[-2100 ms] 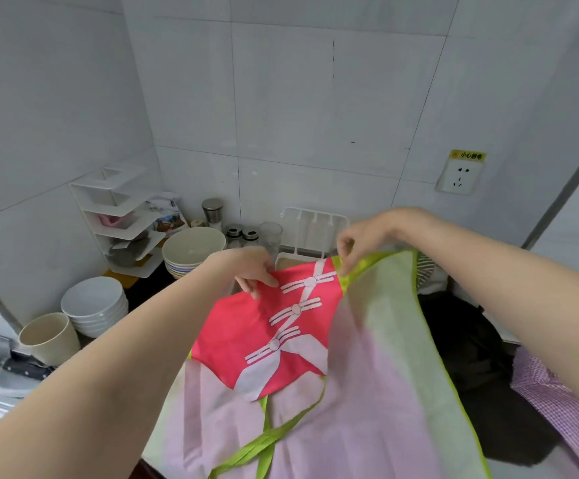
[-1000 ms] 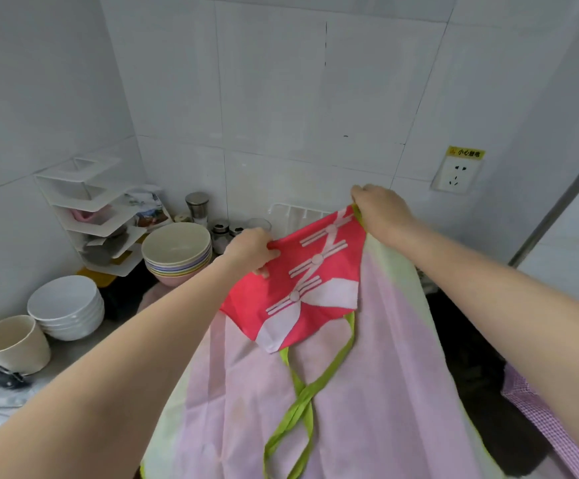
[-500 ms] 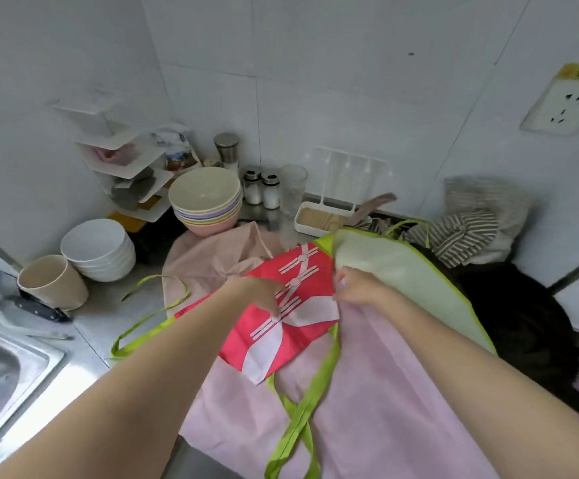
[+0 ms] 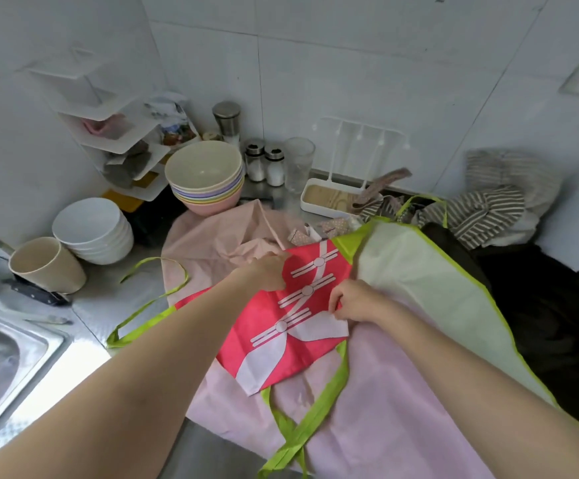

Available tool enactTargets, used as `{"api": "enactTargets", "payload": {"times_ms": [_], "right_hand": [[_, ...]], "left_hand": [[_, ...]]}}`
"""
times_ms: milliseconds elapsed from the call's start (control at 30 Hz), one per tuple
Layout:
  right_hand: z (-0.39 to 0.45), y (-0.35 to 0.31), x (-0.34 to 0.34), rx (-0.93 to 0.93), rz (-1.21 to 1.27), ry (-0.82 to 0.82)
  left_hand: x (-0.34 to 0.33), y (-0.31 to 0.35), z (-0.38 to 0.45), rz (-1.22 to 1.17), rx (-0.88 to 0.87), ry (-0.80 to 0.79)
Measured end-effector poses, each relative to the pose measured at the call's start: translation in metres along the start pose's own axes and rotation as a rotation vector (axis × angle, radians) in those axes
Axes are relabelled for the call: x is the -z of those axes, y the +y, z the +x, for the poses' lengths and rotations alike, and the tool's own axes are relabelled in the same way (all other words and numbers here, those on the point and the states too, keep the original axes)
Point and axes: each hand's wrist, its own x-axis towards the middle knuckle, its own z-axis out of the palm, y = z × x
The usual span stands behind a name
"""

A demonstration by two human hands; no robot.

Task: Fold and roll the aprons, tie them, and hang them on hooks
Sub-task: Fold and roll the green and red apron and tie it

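Now the apron (image 4: 378, 402) is down on the steel counter (image 4: 115, 305) instead of up against the wall tiles where I held it by its top corners a moment ago; its red bib (image 4: 281, 326) is folded down over the pale pink skirt, and the right side is turned in so its pale greenish back shows. My left hand (image 4: 269, 274) rests on the bib's upper left part, fingers mostly straight and pressing the cloth flat as far as I can tell, since the knuckles hide the tips. My right hand (image 4: 353, 300) has its fingers curled, pinching the bib's right edge beside the white printed bands. I judge the first fold laid and the smoothing under way, with rolling, tying and hanging all yet to do. The lime green neck strap (image 4: 302, 433) trails off the bib's lower point toward me, and a waist tie (image 4: 150, 299) loops out to the left over the counter; both want tucking in before I roll. A second pinkish apron (image 4: 219, 236) lies rumpled under the top of mine, touching the stack of coloured bowls (image 4: 205, 178). White bowls (image 4: 93, 229) and a cream cup (image 4: 44, 266) stand to the left, near the sink (image 4: 1, 361). Striped cloth (image 4: 488, 209) and a dark garment (image 4: 540, 312) crowd the right edge, leaving little room there.
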Motion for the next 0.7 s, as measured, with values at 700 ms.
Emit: {"api": "enactTargets", "payload": {"times_ms": [700], "right_hand": [[0.053, -0.085, 0.118, -0.012, -0.769, -0.277]], "left_hand": [[0.036, -0.021, -0.001, -0.058, -0.174, 0.092]]}}
